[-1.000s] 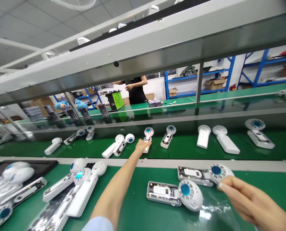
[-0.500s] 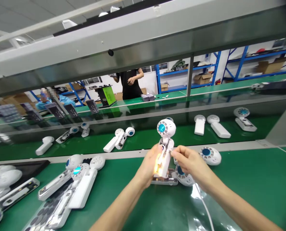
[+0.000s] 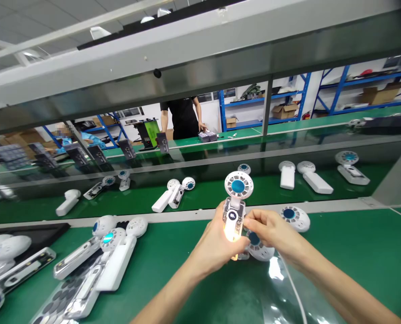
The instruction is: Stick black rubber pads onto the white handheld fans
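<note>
My left hand (image 3: 217, 245) is wrapped around the handle of a small white handheld fan (image 3: 238, 185). The fan stands upright, its blue-centred round head facing me. A round display showing digits is lit on the clear-fronted handle, and the lower handle glows orange-white. My right hand (image 3: 266, 227) is closed in a pinch at the handle's right edge. A white cable (image 3: 293, 288) comes out from beneath it and runs down toward me; its end is hidden by the fingers. Behind the hands, another fan (image 3: 261, 249) lies on the green table, partly covered.
Several fans (image 3: 116, 263) lie at left beside a black tray (image 3: 60, 229). One more fan (image 3: 295, 219) rests right of my hands. Beyond a metal rail, a green conveyor (image 3: 217, 198) carries several fans. A person (image 3: 183, 117) stands across, near dark boxes; another sits far left.
The held fan has turned to face me, and its display now shows. My left thumb has moved across the lower handle. Fans on the conveyor have shifted right. The standing person's arms have lowered.
</note>
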### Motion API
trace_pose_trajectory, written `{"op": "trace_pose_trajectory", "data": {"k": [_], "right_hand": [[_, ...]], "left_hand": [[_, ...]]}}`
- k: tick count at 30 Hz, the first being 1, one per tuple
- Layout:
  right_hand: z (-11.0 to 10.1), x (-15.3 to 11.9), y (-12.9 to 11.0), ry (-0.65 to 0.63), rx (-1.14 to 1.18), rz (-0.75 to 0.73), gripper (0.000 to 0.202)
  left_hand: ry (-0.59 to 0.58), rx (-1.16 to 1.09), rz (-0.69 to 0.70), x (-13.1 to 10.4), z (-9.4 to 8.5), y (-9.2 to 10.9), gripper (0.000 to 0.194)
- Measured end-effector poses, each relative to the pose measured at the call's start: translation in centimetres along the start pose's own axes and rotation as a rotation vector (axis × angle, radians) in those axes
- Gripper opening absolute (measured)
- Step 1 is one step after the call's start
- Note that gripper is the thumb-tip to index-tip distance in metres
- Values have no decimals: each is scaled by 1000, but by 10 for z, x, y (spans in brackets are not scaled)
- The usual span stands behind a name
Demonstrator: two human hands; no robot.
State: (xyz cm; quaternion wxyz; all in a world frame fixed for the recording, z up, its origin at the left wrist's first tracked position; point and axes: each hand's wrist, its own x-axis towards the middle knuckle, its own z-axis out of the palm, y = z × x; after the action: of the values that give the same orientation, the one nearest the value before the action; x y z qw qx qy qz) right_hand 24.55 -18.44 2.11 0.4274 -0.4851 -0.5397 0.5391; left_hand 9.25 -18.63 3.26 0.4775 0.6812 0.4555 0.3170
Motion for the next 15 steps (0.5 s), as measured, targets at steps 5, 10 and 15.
{"op": "trace_pose_trajectory", "data": {"k": [5, 10, 15], "right_hand": [[-6, -1, 4, -7, 9, -15, 36], [-27, -13, 15, 173, 56, 29, 44], [-68, -24, 40, 306, 20, 38, 47]], "left_hand": [[76, 81, 48, 12, 0, 1, 64], [22, 36, 6, 37, 27, 5, 78], [-56, -72, 2, 60, 55, 11, 80]]}}
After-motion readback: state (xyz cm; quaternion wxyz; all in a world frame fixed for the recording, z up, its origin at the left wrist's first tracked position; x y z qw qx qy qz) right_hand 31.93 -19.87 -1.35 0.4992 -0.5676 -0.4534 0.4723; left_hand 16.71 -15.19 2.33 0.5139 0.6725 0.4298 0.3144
